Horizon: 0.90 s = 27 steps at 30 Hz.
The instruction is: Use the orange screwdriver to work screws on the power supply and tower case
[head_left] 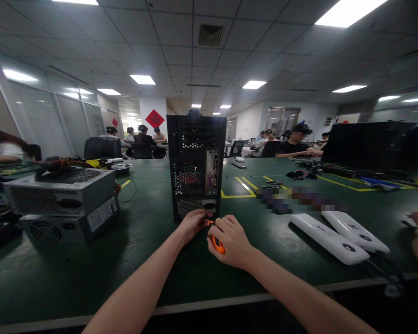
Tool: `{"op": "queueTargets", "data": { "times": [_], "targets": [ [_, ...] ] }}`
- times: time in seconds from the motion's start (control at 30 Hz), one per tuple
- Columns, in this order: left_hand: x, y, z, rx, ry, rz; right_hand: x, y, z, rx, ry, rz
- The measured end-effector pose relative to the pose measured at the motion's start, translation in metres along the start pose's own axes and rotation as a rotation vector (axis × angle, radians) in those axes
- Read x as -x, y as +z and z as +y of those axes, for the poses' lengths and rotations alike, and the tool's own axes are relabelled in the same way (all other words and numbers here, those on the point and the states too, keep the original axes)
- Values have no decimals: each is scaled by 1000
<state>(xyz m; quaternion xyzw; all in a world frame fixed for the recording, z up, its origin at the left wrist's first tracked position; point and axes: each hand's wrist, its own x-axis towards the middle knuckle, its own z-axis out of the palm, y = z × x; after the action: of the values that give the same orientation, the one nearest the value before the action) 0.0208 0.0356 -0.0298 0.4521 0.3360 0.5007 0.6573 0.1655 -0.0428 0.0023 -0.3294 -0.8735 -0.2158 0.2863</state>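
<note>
Right hand [231, 241] grips orange-handled tool [218, 245] (screwdriver, probably); left hand [192, 226] curled alongside, hold unclear. Computer case [196, 162] just beyond both: apparent fastener work, next needing steady alignment.

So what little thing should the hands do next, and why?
Maybe the left hand should help steer the orange tool toward the black computer case: the right hand grips the tool, and the left fingers are right by the case's bottom. The tool's tip is hard to see.
</note>
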Motion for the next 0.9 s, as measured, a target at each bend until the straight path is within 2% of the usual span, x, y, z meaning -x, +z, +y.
{"op": "queueTargets", "data": {
  "times": [0.17, 0.5, 0.7, 0.83, 0.9],
  "targets": [
    [1, 1, 2, -27, -2, 27, -1, 2, -1, -50, 84, 68],
    [4, 4, 7, -51, 30, 47, 0, -2, -1, 5, 8, 12],
    [5, 6, 8, -85, 24, 81, 0, 4, 0, -46, 82, 23],
    [4, 6, 7, -95, 53, 74, 0, 4, 1, -37, -17, -74],
    [4, 5, 6, -98, 63, 69, 0, 1, 1, -34, -37, -69]
  ]
}}
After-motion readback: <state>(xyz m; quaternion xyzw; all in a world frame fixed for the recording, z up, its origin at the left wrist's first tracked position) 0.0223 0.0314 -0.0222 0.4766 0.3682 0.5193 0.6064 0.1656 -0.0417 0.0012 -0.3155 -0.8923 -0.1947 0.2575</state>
